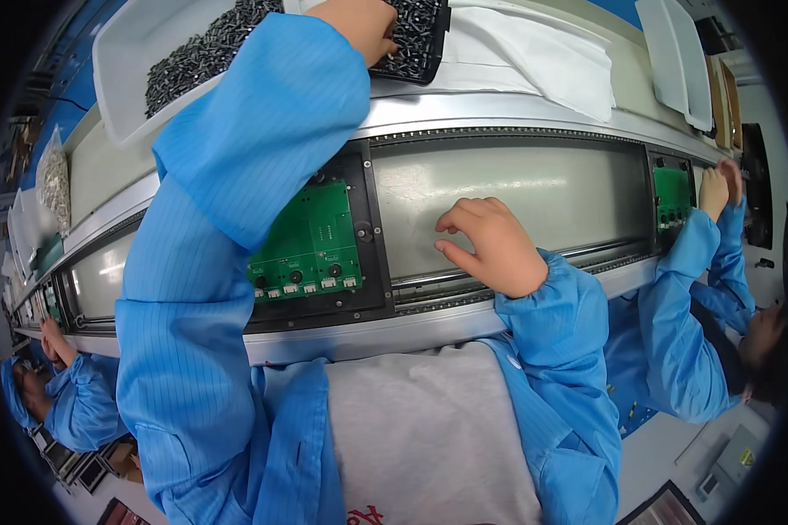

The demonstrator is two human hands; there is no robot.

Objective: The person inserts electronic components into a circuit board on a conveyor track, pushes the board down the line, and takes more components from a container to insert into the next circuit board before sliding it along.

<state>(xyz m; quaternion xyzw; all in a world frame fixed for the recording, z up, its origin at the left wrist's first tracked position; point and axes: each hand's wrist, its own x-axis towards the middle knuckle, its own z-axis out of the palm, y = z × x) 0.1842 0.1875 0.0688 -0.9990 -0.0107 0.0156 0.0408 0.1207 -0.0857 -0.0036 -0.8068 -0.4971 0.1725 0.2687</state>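
Observation:
My left hand point(355, 28) reaches over the conveyor into a black tray point(440, 44) of small black cylindrical parts point(414, 35). Its fingers are curled in among the parts, and what they pinch, if anything, is hidden. Under my left forearm lies a green circuit board point(311, 236) in a black carrier frame point(376, 262); the sleeve covers its left side. White connectors and round black parts line the board's near edge. Over the conveyor bed, right of the carrier, my right hand point(496, 248) hovers with nothing in it, thumb and forefinger apart.
A white bin point(123, 87) heaped with similar black parts stands left of the tray; white sheets point(525, 57) lie right of it. Metal rails point(446, 328) border the conveyor point(534, 188). Co-workers sit at both sides; the right one's hands are near another green board point(671, 194).

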